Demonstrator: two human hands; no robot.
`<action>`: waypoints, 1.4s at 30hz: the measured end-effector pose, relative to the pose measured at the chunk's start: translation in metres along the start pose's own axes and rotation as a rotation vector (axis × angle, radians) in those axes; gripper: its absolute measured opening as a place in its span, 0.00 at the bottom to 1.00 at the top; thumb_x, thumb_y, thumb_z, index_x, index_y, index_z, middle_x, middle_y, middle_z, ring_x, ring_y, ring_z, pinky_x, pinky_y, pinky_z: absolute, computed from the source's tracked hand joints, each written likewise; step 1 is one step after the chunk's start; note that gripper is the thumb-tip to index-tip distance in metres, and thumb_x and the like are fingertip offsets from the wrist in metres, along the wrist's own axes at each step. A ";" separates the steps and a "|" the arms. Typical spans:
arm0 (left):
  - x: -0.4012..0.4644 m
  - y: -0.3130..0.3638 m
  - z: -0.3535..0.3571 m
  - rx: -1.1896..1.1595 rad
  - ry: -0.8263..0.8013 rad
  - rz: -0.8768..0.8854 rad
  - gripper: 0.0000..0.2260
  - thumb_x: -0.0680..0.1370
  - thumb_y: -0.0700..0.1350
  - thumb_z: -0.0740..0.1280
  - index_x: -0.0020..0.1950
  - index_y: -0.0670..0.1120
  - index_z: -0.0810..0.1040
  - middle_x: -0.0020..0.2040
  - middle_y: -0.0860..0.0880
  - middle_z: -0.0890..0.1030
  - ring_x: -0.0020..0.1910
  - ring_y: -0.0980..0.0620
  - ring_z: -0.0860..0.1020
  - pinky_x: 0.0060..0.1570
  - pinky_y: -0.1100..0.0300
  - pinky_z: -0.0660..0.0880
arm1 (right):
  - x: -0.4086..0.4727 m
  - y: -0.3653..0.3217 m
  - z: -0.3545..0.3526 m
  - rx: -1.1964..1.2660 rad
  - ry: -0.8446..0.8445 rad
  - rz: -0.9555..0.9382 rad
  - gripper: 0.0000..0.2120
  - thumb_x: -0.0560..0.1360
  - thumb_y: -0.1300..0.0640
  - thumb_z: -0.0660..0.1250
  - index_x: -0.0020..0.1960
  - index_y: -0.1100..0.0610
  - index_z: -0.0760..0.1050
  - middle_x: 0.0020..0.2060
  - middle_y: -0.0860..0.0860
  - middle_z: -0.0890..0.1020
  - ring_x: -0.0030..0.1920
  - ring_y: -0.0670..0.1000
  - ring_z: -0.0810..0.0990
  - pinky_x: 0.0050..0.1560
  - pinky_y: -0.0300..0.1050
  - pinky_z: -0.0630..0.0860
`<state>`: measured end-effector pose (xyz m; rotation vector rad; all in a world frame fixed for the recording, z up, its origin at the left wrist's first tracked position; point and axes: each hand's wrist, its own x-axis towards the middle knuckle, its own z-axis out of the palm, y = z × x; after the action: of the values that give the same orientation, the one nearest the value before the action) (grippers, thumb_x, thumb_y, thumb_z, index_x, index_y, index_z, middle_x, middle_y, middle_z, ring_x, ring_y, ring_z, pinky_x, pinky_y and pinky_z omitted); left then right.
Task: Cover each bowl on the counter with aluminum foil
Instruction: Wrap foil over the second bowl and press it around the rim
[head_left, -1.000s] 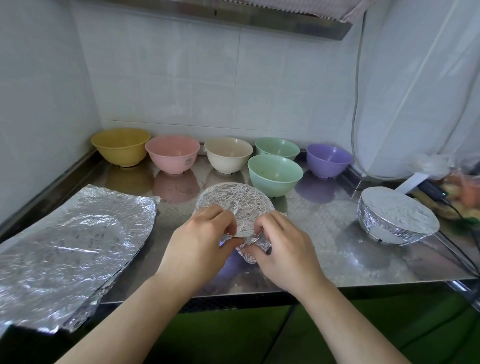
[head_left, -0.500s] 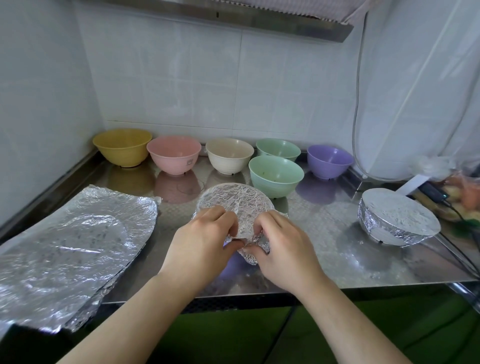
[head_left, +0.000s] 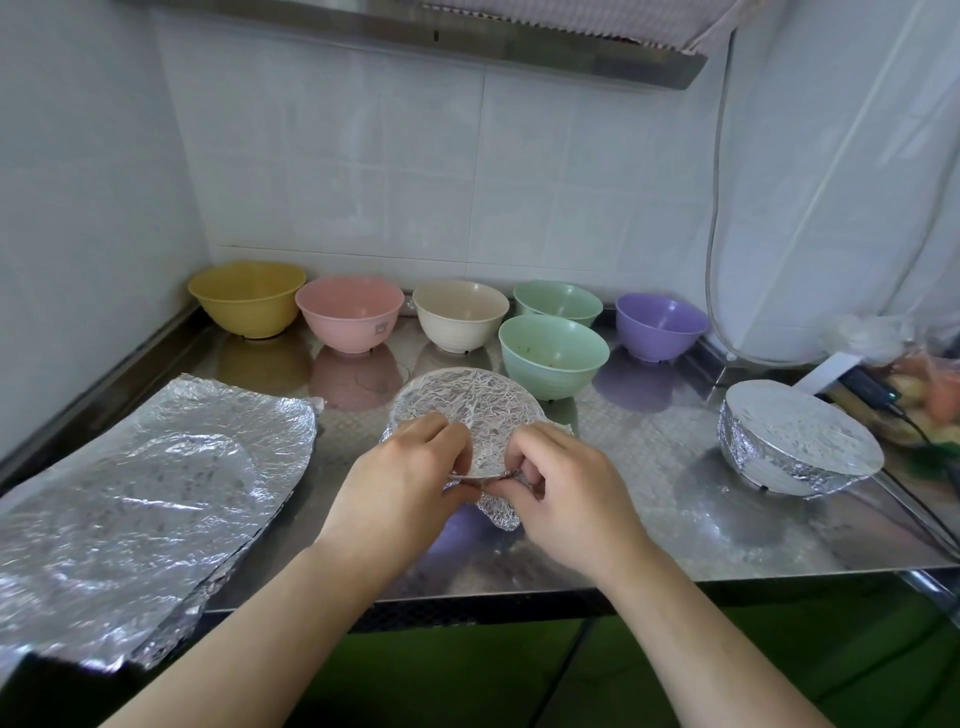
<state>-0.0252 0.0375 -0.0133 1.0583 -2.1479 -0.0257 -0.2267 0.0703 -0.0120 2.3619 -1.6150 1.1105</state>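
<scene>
Both hands are on the foil-topped bowl (head_left: 467, 410) at the middle of the counter (head_left: 649, 525), the left hand (head_left: 400, 488) and right hand (head_left: 566, 493) each curled with fingertips pinching the foil edge at the bowl's near rim, pressing it down against the side. Behind that bowl stand the open ones: yellow bowl (head_left: 248, 296) far left, then pink bowl (head_left: 349, 312), cream bowl (head_left: 461, 314), two green bowls (head_left: 553, 349), and purple bowl (head_left: 661, 325). Left of it lies a stack of foil sheets (head_left: 140, 499) overhanging the counter's front edge, and well to its right sits a wrapped bowl (head_left: 795, 439).
</scene>
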 end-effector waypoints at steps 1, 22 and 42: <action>0.000 -0.001 0.000 -0.002 -0.003 0.003 0.19 0.67 0.47 0.83 0.43 0.51 0.72 0.41 0.56 0.73 0.38 0.53 0.70 0.30 0.53 0.73 | 0.000 0.000 0.000 -0.007 -0.003 -0.002 0.17 0.72 0.51 0.79 0.44 0.48 0.69 0.35 0.36 0.67 0.36 0.44 0.66 0.33 0.52 0.71; -0.005 -0.006 -0.008 -0.075 0.032 0.005 0.10 0.75 0.48 0.78 0.47 0.52 0.77 0.48 0.58 0.75 0.39 0.57 0.70 0.33 0.52 0.77 | 0.006 0.005 -0.015 0.173 0.023 0.083 0.10 0.74 0.62 0.77 0.48 0.49 0.79 0.47 0.40 0.76 0.42 0.48 0.79 0.40 0.42 0.76; -0.005 -0.005 -0.001 0.090 0.032 0.039 0.20 0.67 0.45 0.83 0.47 0.50 0.74 0.47 0.55 0.75 0.46 0.51 0.75 0.25 0.53 0.74 | 0.000 -0.008 0.001 -0.072 0.000 0.009 0.15 0.73 0.50 0.78 0.48 0.49 0.72 0.47 0.42 0.73 0.40 0.42 0.68 0.37 0.48 0.72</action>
<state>-0.0191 0.0380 -0.0172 1.0602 -2.1580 0.1065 -0.2198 0.0730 -0.0100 2.3125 -1.6378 1.0354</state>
